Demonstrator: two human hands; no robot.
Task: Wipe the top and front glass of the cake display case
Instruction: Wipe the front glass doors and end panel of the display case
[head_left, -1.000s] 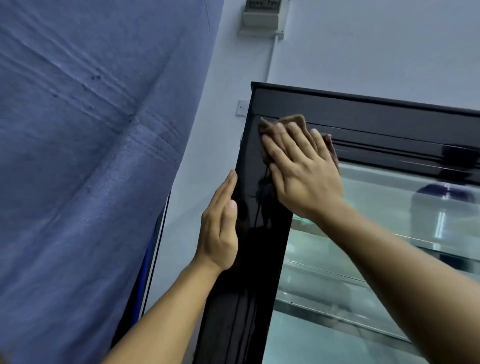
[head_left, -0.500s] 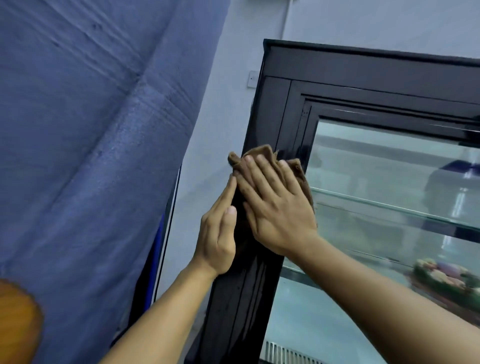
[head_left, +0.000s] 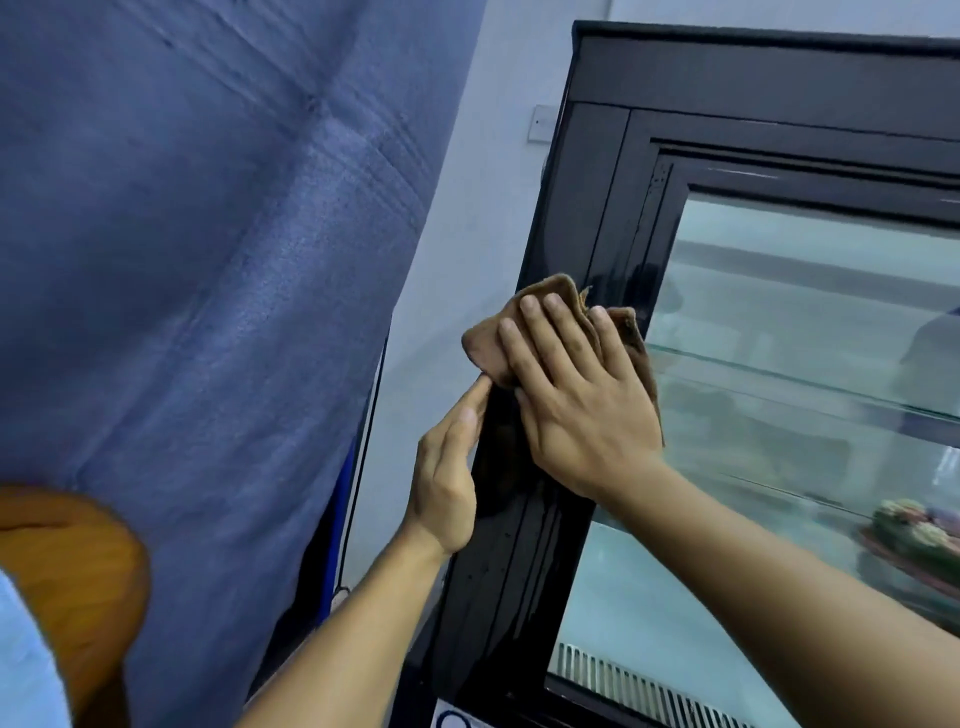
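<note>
The cake display case (head_left: 737, 73) has a glossy black frame and a large front glass (head_left: 810, 322) with glass shelves behind it. My right hand (head_left: 576, 395) lies flat with straight fingers on a brown cloth (head_left: 488, 345), pressing it against the case's left frame post, partly over the glass edge. My left hand (head_left: 447, 467) rests open, fingers straight, against the outer left edge of the same post, its fingertips touching the cloth's lower corner. A decorated cake (head_left: 914, 530) sits on a lower shelf at the right.
A blue padded sheet (head_left: 208, 260) hangs close on the left. A round wooden piece (head_left: 72, 571) shows at the lower left. A pale wall with a switch plate (head_left: 540, 123) stands behind the case. A metal vent grille (head_left: 623, 680) runs along the case's bottom.
My right hand has slid the cloth down the left frame post from near the top corner to mid-height. My left hand has stayed on the post's outer edge.
</note>
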